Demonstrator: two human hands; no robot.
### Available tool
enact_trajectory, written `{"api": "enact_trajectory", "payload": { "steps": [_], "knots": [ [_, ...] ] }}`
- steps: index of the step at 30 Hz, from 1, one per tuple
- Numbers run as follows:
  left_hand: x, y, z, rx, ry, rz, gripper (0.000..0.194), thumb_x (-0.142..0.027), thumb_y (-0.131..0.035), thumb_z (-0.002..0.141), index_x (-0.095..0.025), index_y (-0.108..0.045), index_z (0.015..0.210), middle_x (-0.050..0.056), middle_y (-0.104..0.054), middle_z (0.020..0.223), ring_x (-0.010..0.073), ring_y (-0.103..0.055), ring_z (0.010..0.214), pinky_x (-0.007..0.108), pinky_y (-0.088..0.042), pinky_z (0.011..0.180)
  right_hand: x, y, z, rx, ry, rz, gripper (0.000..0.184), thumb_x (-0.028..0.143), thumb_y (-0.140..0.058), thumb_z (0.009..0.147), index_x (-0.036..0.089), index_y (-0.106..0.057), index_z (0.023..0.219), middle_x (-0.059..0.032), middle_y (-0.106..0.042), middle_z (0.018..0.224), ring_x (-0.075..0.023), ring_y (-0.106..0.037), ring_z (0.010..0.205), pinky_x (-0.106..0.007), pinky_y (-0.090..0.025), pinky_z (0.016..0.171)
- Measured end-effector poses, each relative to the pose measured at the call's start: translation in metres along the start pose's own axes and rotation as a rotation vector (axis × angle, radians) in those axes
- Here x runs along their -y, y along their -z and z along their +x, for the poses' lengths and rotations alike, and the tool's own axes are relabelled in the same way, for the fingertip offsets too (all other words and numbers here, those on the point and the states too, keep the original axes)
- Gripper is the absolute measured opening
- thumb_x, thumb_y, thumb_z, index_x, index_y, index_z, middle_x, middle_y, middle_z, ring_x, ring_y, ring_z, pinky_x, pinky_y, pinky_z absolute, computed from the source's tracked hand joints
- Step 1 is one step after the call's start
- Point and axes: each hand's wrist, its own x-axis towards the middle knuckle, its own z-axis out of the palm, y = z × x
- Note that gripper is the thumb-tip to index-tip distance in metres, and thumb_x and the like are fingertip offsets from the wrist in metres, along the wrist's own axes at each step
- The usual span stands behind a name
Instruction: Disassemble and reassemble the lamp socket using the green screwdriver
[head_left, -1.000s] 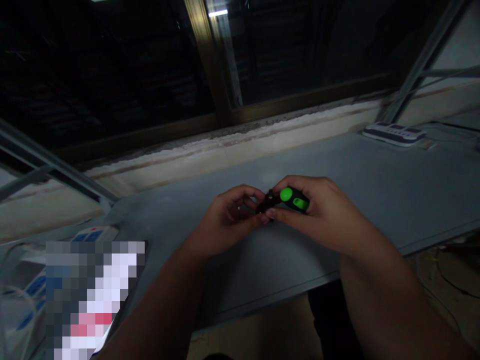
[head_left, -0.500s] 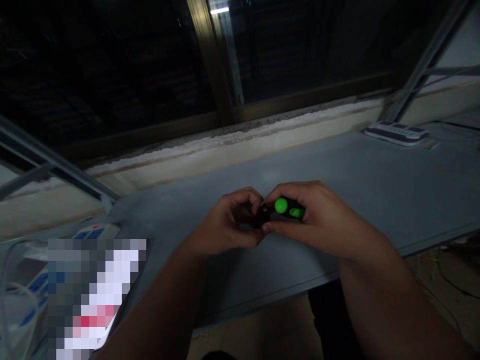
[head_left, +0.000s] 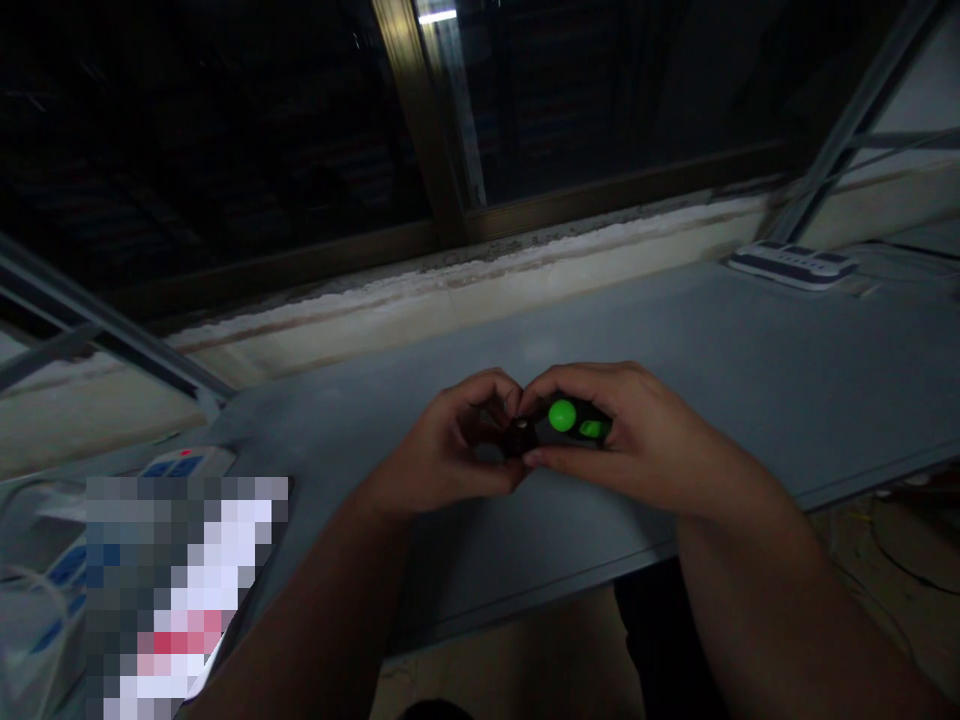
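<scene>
Over the desk, both of my hands meet around a small black gadget with bright green parts (head_left: pixel 574 420). One green part is round like a knob or button, the other a smaller tab. My right hand (head_left: pixel 637 425) is closed on its black body, the thumb along the near side and the forefinger along the far side. My left hand (head_left: pixel 457 440) curls its fingertips and thumb at a small dark piece (head_left: pixel 519 438) at the gadget's left end. Shadow hides its shape, and whether it joins the gadget I cannot tell.
The grey desk (head_left: pixel 630 310) runs along a low wall under a dark window (head_left: pixel 600 90). A white and grey power strip (head_left: pixel 793 265) lies at the back right. At left are another power strip (head_left: pixel 187 462), cables and a blurred-out flat screen-like object (head_left: pixel 217 570).
My left fingertips have shifted slightly and now touch the right fingertips at the far side. The dark piece has turned a little. My right hand keeps its grip; the view moved slightly.
</scene>
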Motion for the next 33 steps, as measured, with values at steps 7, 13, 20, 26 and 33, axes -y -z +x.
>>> {"api": "enact_trajectory", "payload": {
  "steps": [7,13,20,26,33],
  "knots": [
    [-0.003,0.0,-0.002,0.087,0.06,-0.004,0.033,-0.006,-0.077,0.072,-0.018,-0.053,0.091,-0.003,-0.056,0.085,0.0091,-0.053,0.075,0.022,-0.046,0.065,-0.001,0.0,0.0,0.054,0.023,-0.012,0.025,0.023,-0.082,0.082,0.021,-0.07,0.104,0.0028,-0.075,0.101,-0.0114,-0.069,0.092,-0.023,-0.05,0.082],
    [-0.002,0.003,-0.003,0.107,0.11,0.024,0.035,-0.007,-0.078,0.071,-0.018,-0.051,0.089,-0.004,-0.056,0.085,0.0077,-0.054,0.074,0.02,-0.046,0.065,-0.004,-0.001,0.0,0.046,0.002,-0.037,0.023,0.02,-0.083,0.077,0.02,-0.07,0.097,0.0052,-0.074,0.092,-0.0087,-0.067,0.081,-0.021,-0.048,0.075],
    [-0.007,0.009,-0.001,-0.02,0.173,0.215,0.032,-0.016,-0.081,0.074,-0.017,-0.055,0.092,-0.002,-0.06,0.086,0.0118,-0.061,0.075,0.024,-0.05,0.066,-0.001,0.004,0.001,-0.057,-0.094,-0.218,0.017,0.018,-0.077,0.076,0.021,-0.069,0.091,0.0038,-0.071,0.084,-0.0119,-0.064,0.076,-0.025,-0.046,0.07],
    [0.002,0.016,0.001,-0.144,0.174,0.121,0.04,-0.025,-0.086,0.076,-0.017,-0.062,0.106,0.006,-0.069,0.099,0.0167,-0.068,0.09,0.028,-0.057,0.076,-0.017,0.005,0.0,0.023,-0.24,-0.423,0.02,0.018,-0.069,0.08,0.02,-0.072,0.1,-0.0054,-0.072,0.101,-0.0215,-0.067,0.092,-0.034,-0.048,0.083],
    [0.011,0.019,0.008,-0.213,0.234,-0.045,0.045,-0.043,-0.077,0.089,-0.015,-0.062,0.121,0.008,-0.073,0.102,0.0185,-0.072,0.091,0.029,-0.062,0.074,-0.028,0.0,0.0,-0.013,-0.283,-0.464,0.026,0.028,-0.072,0.085,0.02,-0.073,0.11,-0.0083,-0.074,0.108,-0.0261,-0.068,0.098,-0.039,-0.049,0.088]
  ]
}}
